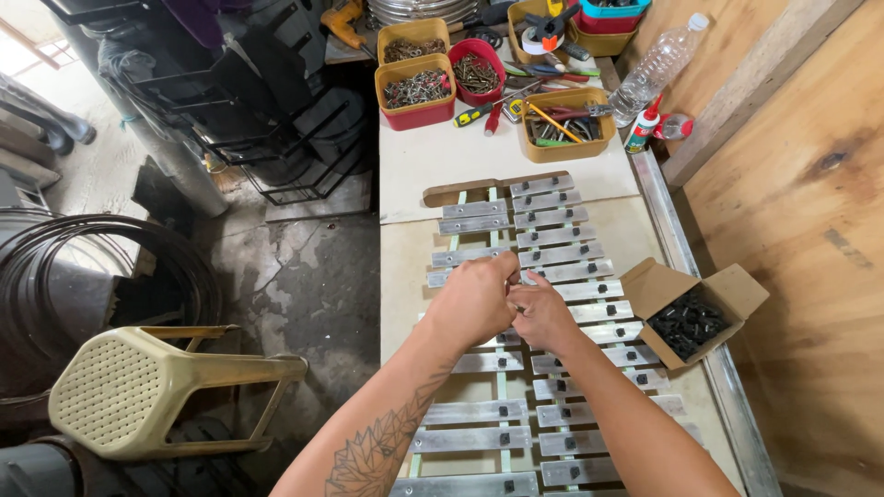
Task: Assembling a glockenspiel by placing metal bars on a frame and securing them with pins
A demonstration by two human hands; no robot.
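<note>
Roughly halfway: left hand [474, 299] and right hand [543, 316] pinch together over a metal bar [575, 272], what they hold hidden; bars nearer than the grip carry black fasteners [689, 321], farther ones look mostly bare.

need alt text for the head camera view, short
Two bare hands, left hand and right hand, meet over a row of grey metal bars on a workbench. An open cardboard box of small black parts sits to the right.
</note>
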